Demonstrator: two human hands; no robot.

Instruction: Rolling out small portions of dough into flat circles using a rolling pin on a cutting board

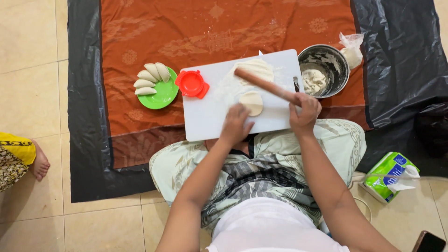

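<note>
Over the white board point(205, 116), right hand point(305, 112) clenches the rolling pin point(266, 86); left hand point(235, 123) fingers rest loosely on the dough disc point(253, 101).

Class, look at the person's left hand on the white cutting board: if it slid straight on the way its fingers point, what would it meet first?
The left hand points up the board toward the small dough round, which its fingertips already seem to reach. Beyond that lies the rolling pin.

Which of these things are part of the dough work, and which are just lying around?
In use: rolling pin in right hand, dough round under left hand, white board, red press, metal bowl, green plate.
Lying about: tissue pack, phone.
</note>
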